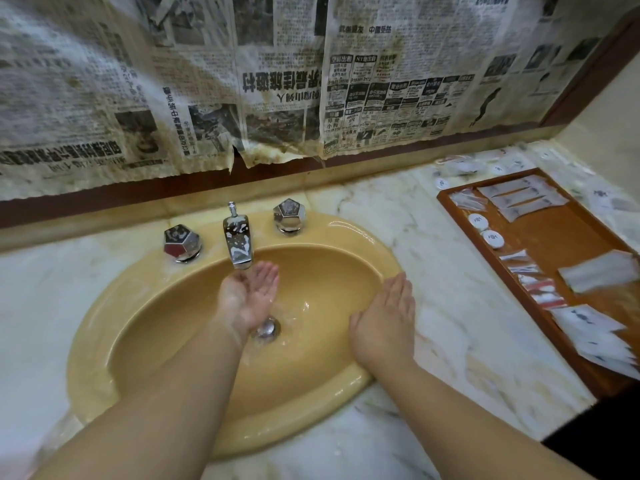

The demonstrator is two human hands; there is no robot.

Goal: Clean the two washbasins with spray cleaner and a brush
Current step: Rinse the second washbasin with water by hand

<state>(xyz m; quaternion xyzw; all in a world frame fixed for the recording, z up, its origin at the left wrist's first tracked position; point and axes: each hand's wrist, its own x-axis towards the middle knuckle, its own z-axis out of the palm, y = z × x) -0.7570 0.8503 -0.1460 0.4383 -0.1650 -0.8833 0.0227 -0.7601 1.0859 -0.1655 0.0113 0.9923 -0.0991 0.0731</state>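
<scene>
The yellow washbasin sits sunk into the marble table, and both bare hands are over it with nothing in them. The left hand is cupped palm-up right under the chrome spout, its fingers spread open and loosely curled to catch the water, which runs off the palm and ripples around the metal drain just below. The right hand lies flat against the basin's right inner wall near the rim, its fingers straight and together, gripping nothing. Two faceted chrome taps stand behind the bowl, the left tap and the right tap, one on each side of the spout. Neither a spray bottle nor a brush is in view, and only this one basin shows; the second is out of frame. By the look of it this is a rinsing step: water is being scooped and the wet wall wiped down by hand, whether after scrubbing or before it cannot be told. The next move probably calls for carrying water round the remaining wall and rim, then turning a tap shut. To the right, a wooden tray of sachets and small round lids lies near the bowl, and splashes could reach it.
</scene>
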